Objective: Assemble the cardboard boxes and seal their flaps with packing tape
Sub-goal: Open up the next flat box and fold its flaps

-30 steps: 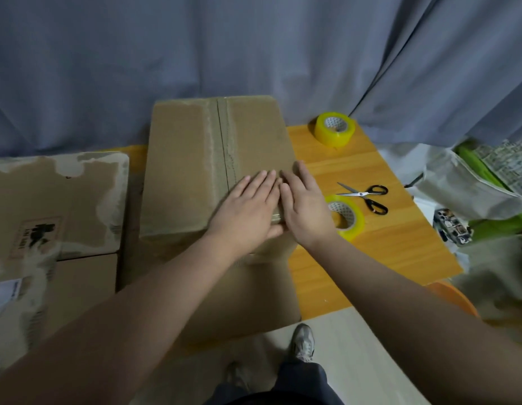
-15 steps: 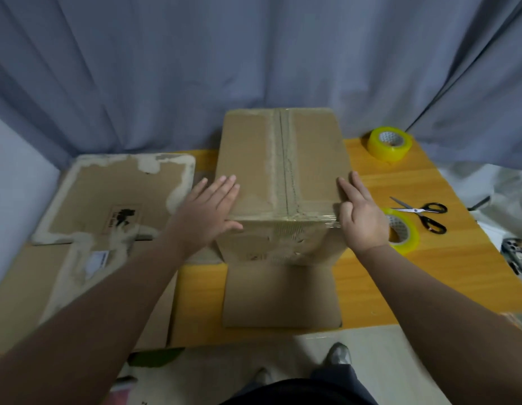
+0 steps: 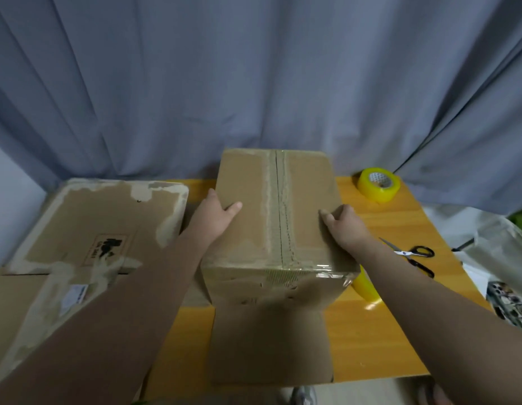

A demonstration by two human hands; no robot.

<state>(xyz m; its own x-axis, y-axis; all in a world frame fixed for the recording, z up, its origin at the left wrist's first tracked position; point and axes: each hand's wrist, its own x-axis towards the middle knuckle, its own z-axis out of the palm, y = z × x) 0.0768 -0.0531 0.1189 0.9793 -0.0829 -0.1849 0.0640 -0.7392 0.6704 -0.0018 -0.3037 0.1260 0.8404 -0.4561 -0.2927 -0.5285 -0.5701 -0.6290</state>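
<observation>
The left grip (image 3: pixel 216 216) grasps the left top edge of the cardboard box (image 3: pixel 254 229), thumb lying on the top face and fingers wrapped down the left side. The right grip (image 3: pixel 346 226) clasps the right top edge in the same way, thumb on top and fingers curled over the side. The box stands upright in the middle of the worktop (image 3: pixel 385 331), its top flaps closed and a tape strip (image 3: pixel 278 206) running from far to near along the centre seam and over the near edge. A loose bottom flap (image 3: pixel 271 346) lies flat on the worktop towards the near edge. To the left, just beside the box, lies flattened cardboard (image 3: pixel 87 226) with torn pale patches, a black printed mark and a white sticker (image 3: pixel 74 296), none of it legible. To the right there is bare orange wood, with a yellow tape roll (image 3: pixel 378 184) at the far corner, a second roll (image 3: pixel 365 287) half hidden behind the box's near right corner, and black-handled scissors (image 3: pixel 411 255) near the right edge. A grey-blue curtain (image 3: pixel 254 83) hangs right behind the box.
</observation>
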